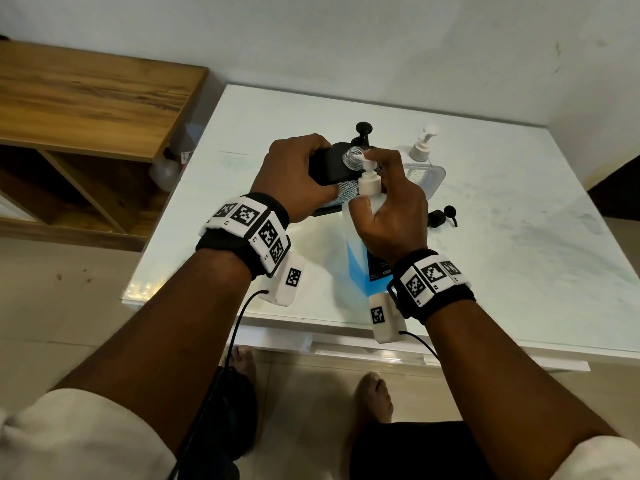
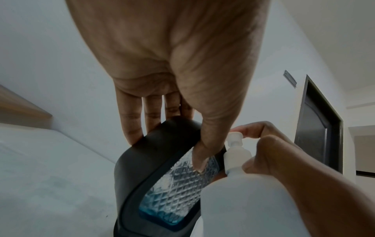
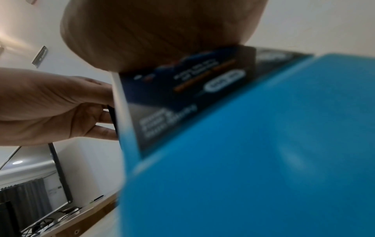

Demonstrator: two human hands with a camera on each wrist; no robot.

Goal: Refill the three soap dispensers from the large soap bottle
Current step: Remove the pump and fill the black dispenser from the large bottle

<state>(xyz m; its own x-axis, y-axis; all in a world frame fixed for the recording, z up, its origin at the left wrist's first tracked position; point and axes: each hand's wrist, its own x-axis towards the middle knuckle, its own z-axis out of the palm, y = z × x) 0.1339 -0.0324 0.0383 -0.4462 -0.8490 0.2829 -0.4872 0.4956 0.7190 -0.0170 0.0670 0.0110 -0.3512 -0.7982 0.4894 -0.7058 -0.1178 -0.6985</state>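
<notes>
While the left hand (image 1: 294,174) wraps its grip around the black-framed dispenser with a clear diamond-textured window (image 2: 178,181), the right hand (image 1: 391,209) grips the large translucent soap bottle with blue liquid (image 1: 356,261), forefinger on its white pump head (image 1: 367,163). Both sit mid-counter (image 1: 502,237), the bottle touching the dispenser at its 5 o'clock. A shallow layer of blue soap lies at the dispenser's bottom; its threaded neck (image 1: 352,156) is open. At 2 o'clock stands a clear dispenser with a white pump (image 1: 420,157), at 12 o'clock a black pump top (image 1: 363,130). A loose black pump (image 1: 442,216) lies at 3 o'clock.
</notes>
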